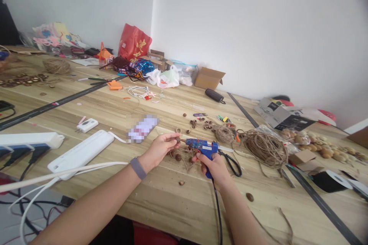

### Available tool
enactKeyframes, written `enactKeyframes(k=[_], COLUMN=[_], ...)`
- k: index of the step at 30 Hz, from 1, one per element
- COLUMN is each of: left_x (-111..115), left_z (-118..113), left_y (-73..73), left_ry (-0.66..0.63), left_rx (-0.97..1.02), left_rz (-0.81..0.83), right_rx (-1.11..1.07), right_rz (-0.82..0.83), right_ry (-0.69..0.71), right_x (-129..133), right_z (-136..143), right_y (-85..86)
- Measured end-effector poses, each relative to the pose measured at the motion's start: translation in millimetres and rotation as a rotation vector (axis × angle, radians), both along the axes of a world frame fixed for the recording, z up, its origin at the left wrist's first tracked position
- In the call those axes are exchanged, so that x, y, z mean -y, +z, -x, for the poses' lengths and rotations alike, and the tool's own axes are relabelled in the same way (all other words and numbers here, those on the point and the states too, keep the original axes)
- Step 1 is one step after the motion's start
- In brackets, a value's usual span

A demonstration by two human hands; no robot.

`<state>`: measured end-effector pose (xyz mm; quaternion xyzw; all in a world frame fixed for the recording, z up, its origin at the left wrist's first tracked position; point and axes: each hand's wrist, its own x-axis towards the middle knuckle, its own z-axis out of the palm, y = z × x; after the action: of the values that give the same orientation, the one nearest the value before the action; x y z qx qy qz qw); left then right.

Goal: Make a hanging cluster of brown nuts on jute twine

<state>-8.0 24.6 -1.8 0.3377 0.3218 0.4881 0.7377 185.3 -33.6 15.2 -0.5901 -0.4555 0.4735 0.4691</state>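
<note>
A blue hot glue gun (pixel 202 146) is gripped in my right hand (pixel 214 165), its nozzle pointing left and a glue stick jutting from its back. Between the fingertips of my left hand (pixel 162 148) is a small brown nut shell (pixel 178 140), right at the nozzle. A grey band circles my left wrist. Just below the nozzle lie more brown shells (pixel 178 157) with loose twine strands around them. Black-handled scissors (pixel 232 164) rest beyond my right hand, partly covered by it and the gun.
Twine coils (pixel 266 147) and pale shells (pixel 326 147) lie to the right, near a black ribbon spool (pixel 330 181). At left are white power strips (pixel 82 153) with cables and a phone (pixel 143 128). Bags, including a red bag (pixel 133 43), and cardboard boxes (pixel 209 78) line the wall.
</note>
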Motion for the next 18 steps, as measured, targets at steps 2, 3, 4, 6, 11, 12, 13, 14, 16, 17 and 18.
enactKeyframes(k=[2,3,4,6,11,12,13,14,16,17,18], left_x=[-0.2,-0.2,-0.2,-0.1,0.4,0.5,0.6,0.6,0.5,0.3,0.2], left_z=[0.1,0.0,0.0,-0.3,-0.8,-0.9,-0.9,-1.0,-1.1,-1.1,-1.1], left_y=[-0.6,-1.0,-1.3,-1.7,-0.4,0.1,0.5,0.8,0.8,0.5,0.0], left_ry=[-0.001,-0.001,0.000,0.000,0.017,0.018,0.017,0.016,0.012,0.012,0.011], left_rx=[-0.002,-0.003,-0.004,-0.003,0.010,0.012,0.013,0.014,0.015,0.015,0.015], left_rz=[-0.006,-0.009,-0.012,-0.020,-0.025,-0.023,-0.020,-0.018,-0.016,-0.018,-0.020], right_rx=[0.002,0.001,0.002,0.004,-0.015,-0.024,-0.034,-0.043,-0.053,-0.053,-0.048], right_rz=[0.006,0.009,0.011,0.013,-0.001,-0.005,-0.007,-0.005,0.002,0.004,0.005], right_ry=[0.001,-0.001,-0.005,-0.013,-0.022,-0.022,-0.021,-0.017,-0.002,0.008,0.018], right_x=[-0.2,-0.5,-0.8,-1.8,-2.8,-2.5,-2.1,-1.6,-0.6,-0.3,-0.1], right_z=[-0.8,-1.5,-2.5,-4.8,-8.0,-7.7,-7.1,-6.3,-4.6,-3.9,-3.3], right_y=[-0.5,-0.8,-1.3,-2.2,-1.8,-1.4,-1.1,-1.0,-1.3,-1.7,-2.3])
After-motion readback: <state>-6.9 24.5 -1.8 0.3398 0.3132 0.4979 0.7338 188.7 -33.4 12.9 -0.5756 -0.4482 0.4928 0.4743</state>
